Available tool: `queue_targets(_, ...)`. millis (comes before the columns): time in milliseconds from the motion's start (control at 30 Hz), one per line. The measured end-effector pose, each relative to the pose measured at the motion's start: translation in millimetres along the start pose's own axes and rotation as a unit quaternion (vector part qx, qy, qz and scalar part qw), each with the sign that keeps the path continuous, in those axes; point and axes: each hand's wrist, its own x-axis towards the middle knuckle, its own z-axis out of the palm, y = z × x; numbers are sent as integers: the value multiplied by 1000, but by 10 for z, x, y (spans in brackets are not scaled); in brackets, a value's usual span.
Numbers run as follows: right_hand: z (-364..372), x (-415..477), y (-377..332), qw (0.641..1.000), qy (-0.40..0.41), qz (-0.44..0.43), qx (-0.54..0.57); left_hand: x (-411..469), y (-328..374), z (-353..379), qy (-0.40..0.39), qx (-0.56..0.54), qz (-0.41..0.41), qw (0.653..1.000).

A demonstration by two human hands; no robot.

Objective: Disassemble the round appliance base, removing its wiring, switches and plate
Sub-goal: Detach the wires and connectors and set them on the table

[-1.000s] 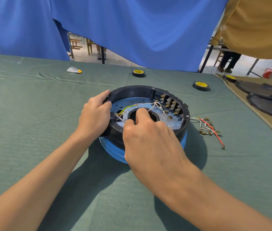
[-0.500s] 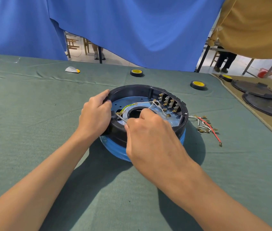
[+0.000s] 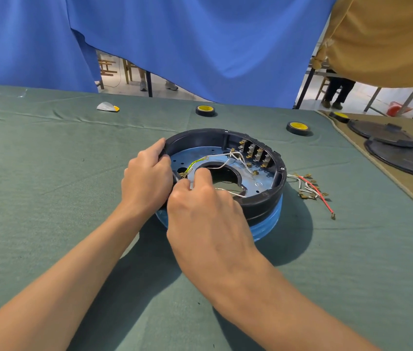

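Note:
The round appliance base [image 3: 263, 201], black-walled with a blue lower ring, lies open side up at the table's middle. Inside sits a blue-grey metal plate [image 3: 258, 182] with a central hole, a row of switches [image 3: 254, 154] with brass terminals at the far right wall, and white wires [image 3: 235, 157] plus a yellow-green wire [image 3: 196, 162] crossing the plate. My left hand [image 3: 147, 181] grips the base's left rim. My right hand [image 3: 200, 206] reaches over the near rim and pinches a white wire near the plate's left side; its fingertips hide the wire end.
A loose bundle of white and red wires [image 3: 309, 190] lies right of the base. Two yellow-cored tape rolls [image 3: 205, 110] [image 3: 298, 127] stand behind it. Black round covers [image 3: 402, 153] lie on the tan mat at far right. A white scrap [image 3: 107, 106] lies far left.
My right hand has shifted left across the plate toward my left hand, drawing a white wire with it. The left hand keeps its grip on the rim.

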Motion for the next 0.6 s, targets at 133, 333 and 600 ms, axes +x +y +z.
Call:
queue_targets(133, -6, 2, 190, 996, -38, -17, 84, 3, 4, -10, 16, -6, -4, 1000)
queue_targets(333, 36, 10, 370, 988, -19, -48, 143, -16, 9, -11, 18, -10, 1, 1000)
queue_targets(600, 33, 37, 409, 987, -19, -68, 147, -20, -15, -2, 24, -7, 6, 1000)
